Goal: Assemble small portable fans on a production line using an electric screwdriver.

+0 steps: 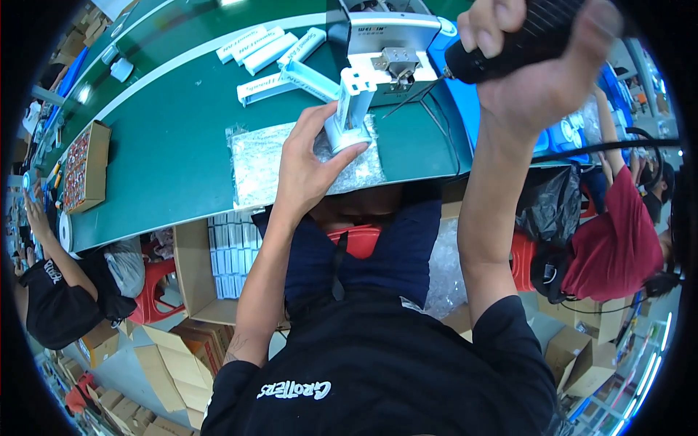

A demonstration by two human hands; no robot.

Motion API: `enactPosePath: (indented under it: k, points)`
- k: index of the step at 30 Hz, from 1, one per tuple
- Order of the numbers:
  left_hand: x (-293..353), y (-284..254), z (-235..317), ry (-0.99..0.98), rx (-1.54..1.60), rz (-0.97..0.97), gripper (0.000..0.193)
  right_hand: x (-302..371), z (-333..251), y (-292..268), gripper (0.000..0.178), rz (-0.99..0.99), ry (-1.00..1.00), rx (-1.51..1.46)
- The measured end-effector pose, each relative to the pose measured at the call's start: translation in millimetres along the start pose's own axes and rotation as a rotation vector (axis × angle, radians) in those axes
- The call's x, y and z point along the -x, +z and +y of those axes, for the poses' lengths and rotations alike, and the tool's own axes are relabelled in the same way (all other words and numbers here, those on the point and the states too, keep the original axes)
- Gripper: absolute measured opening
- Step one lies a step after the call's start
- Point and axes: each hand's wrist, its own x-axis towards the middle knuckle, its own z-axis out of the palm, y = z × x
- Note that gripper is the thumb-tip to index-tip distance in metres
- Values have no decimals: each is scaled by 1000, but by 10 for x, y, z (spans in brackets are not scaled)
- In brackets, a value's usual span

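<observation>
In my left hand [307, 161] is an upright white plastic housing [352, 109] with a round base and an open, hollow front. My fingers and thumb wrap round its lower part, over a sheet of bubble wrap [260, 161] on the green table. My right hand [520, 91] is raised at the upper right, closed round a black electric screwdriver [534, 36]. Its long thin bit points down and left, with the tip close to the right of the housing, apart from it. A metal screw feeder [400, 62] stands just behind the housing.
Several white and pale blue plastic shells [273, 51] lie behind my left hand. A cardboard box of small parts [87, 167] sits at the left. Blue bins [456, 94] stand at the right, with a black cable [603, 147] crossing there. Co-workers sit on both sides.
</observation>
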Motion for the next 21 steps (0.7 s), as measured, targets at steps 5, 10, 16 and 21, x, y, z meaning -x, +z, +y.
enactPosePath:
  k: [5,10,16,21]
  points:
    - [-25,-7,-19,26,-28,19,64,215,15,119,65,-168,-71,1081]
    - [-23,18,-61,9,-3,21,66,345,101,-72,56,-197,-132,1338]
    - [-28,22,-46,-7,14,15,67,360,64,-184,52,-188,-159,1317]
    - [-12,18,-38,-25,17,14,67,363,46,-142,46,-208,-137,1341]
